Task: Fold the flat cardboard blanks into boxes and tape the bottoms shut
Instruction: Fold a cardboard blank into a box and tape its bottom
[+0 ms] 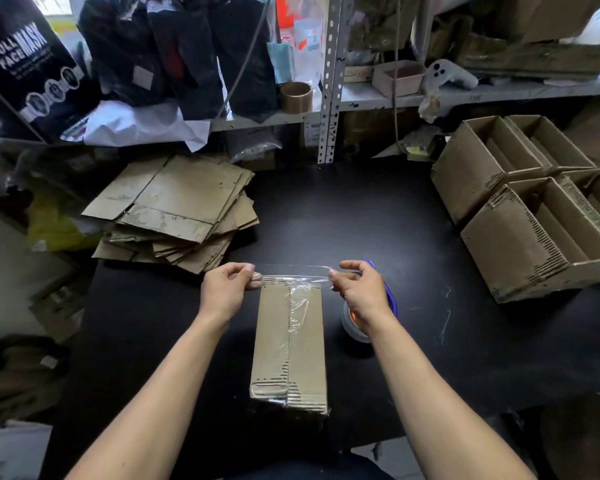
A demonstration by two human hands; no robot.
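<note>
Two bare hands work above a black counter point(378, 216). One narrow brown cardboard box point(290, 344) lies bottom-up at the near centre of the counter, its two bottom flaps meeting along a lengthwise seam covered by clear tape.

The left hand point(224, 291) is at the far left corner of the box. Its fingers point(253, 276) are curled and pinch one end of a clear strip of adhesive tape point(293, 271). The right hand point(359, 291) is at the far right corner of the box. Its fingers point(336, 276) are curled and pinch the other end of the strip. The strip spans between the two hands, across the far end of the box and just above it; contact with the cardboard cannot be determined.

A tape dispenser with a blue handle point(388, 296) sits under the right hand, beside the box.

A stack of flat brown cardboard blanks point(177, 209) lies at the far left of the counter. Several assembled open-topped cardboard boxes point(534, 209) stand at the right, well apart from the hands.
</note>
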